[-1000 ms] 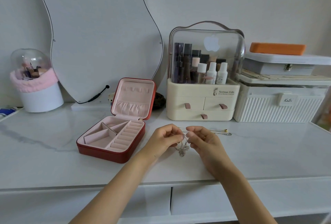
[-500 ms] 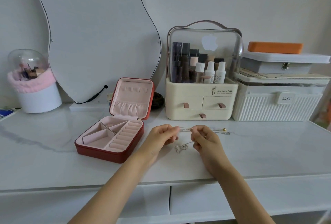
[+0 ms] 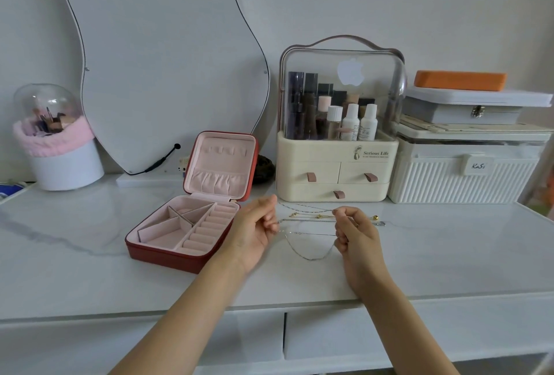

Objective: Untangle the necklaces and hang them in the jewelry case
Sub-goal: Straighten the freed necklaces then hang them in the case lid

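A thin silver necklace (image 3: 308,250) hangs stretched between my two hands above the white tabletop, its middle sagging in a loop. My left hand (image 3: 254,230) pinches one end; my right hand (image 3: 353,233) pinches the other. Behind them more fine chains (image 3: 311,214), gold and silver, lie on the table, one ending in a gold bead (image 3: 374,218). The red jewelry case (image 3: 168,257) stands open to the left of my left hand, pink inside, with small hooks in its raised lid (image 3: 223,151).
A cream cosmetics organizer (image 3: 335,170) with drawers stands right behind the chains. A white ribbed box (image 3: 461,176) with stacked cases sits at the right. A wavy mirror (image 3: 162,53) leans on the wall, a brush holder (image 3: 60,146) at far left.
My hands have drawn apart, pulling the necklace out from a small bunch into a long strand with a hanging loop. The pendant clump seen earlier between the hands no longer shows.
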